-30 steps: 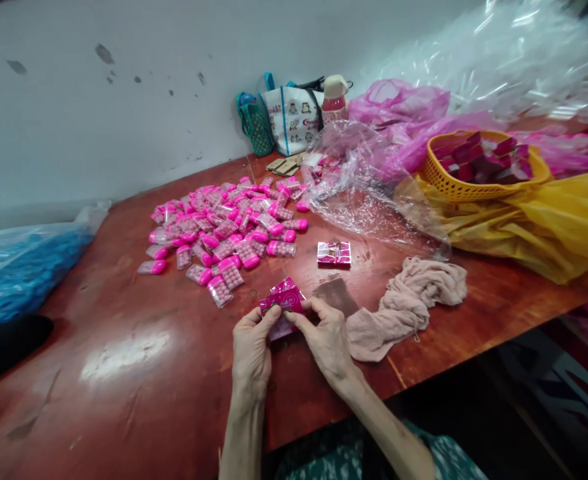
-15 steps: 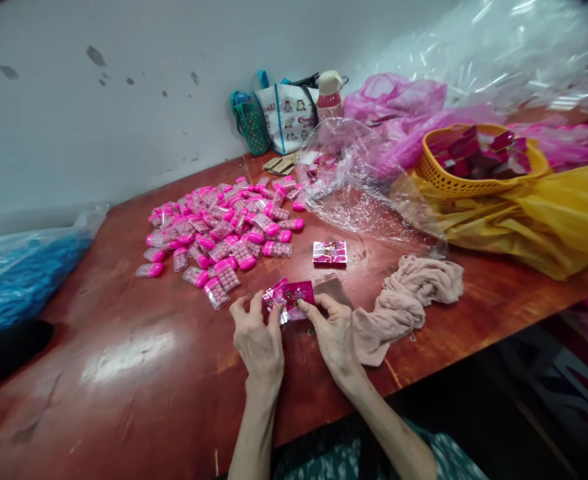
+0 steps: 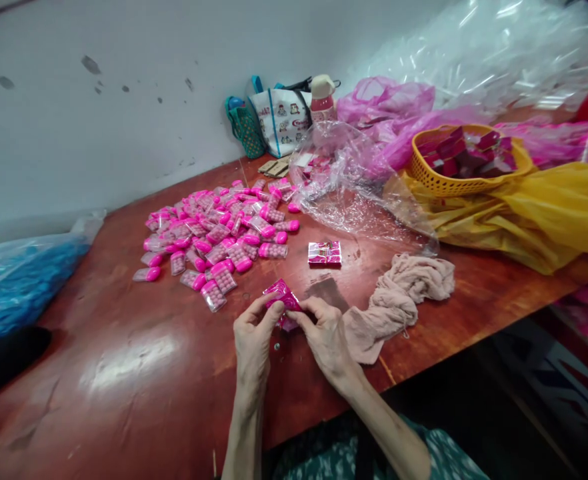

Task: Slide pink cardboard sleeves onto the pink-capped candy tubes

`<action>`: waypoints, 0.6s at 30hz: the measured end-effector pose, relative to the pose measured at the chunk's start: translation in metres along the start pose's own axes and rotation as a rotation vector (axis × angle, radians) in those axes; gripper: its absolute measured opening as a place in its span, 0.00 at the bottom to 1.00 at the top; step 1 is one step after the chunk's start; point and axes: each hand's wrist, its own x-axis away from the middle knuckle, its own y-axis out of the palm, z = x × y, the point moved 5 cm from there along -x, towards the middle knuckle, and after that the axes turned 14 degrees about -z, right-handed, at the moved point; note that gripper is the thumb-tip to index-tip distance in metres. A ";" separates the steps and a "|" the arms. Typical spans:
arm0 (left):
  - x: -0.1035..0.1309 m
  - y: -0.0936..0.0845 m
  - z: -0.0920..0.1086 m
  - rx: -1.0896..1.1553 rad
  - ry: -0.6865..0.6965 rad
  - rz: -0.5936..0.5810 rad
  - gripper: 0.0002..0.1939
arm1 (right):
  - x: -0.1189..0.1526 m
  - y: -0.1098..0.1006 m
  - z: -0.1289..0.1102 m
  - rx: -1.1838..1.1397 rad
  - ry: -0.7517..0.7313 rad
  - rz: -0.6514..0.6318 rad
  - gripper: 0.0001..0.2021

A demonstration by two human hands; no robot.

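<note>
Magenta, glossy and printed, a small packaging piece [image 3: 283,293] is held above the worktop [image 3: 174,407], inboard of the near edge. Left hand [image 3: 255,337]: thumb and fingers pinch its left side. Right hand [image 3: 328,337]: thumb and forefinger grasp its right side. How many layers are held cannot be told.

Toward the near right edge, a crumpled pinkish-beige cloth [image 3: 399,297] lies just beside the right hand. Beyond the hands, a stack of printed cartons or cards [image 3: 325,255] lies flat, apart from the pile of clear, pink-capped containers [image 3: 214,233] to its left; pink beads show inside several.

Farther off, a crumpled clear plastic bag [image 3: 359,217] reaches toward a yellow perforated basket [image 3: 454,183] of dark magenta pieces. By the far edge, against the wall, stand a white printed tote bag [image 3: 287,127] and a cream-topped bottle [image 3: 323,100].
</note>
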 end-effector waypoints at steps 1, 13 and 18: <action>-0.001 0.002 -0.004 0.103 -0.024 0.003 0.10 | 0.000 0.001 -0.001 -0.003 -0.002 -0.015 0.05; 0.002 -0.007 -0.016 0.370 -0.080 0.126 0.10 | -0.005 0.006 0.003 -0.156 0.085 -0.144 0.13; 0.004 -0.002 -0.016 0.364 -0.067 0.124 0.10 | -0.003 0.008 0.001 -0.155 0.068 -0.136 0.09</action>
